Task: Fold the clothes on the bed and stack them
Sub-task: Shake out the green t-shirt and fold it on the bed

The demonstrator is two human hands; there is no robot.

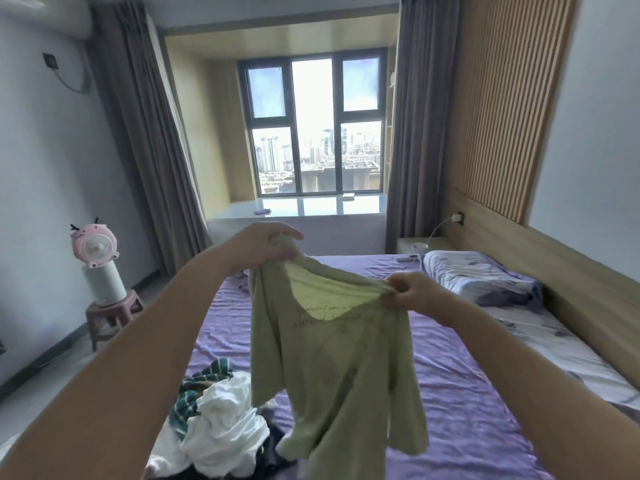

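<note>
Bed [467, 393] under wrinkled purple sheet. Unfolded clothes pile [214, 420] on near-left part: white, green-striped, dark garments. Patterned pillow [478, 275] at far right by headboard. Pale patterned blanket [561, 344] along right edge. Small crumpled garment [242, 282] at far left.

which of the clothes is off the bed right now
The pale green t-shirt, held up by the left hand and right hand. The white garment and the green striped one lie crumpled in the pile on the purple bed sheet.

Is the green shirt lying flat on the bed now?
No, the green shirt hangs in the air above the bed, held near its collar by the left hand and the right hand.
</note>
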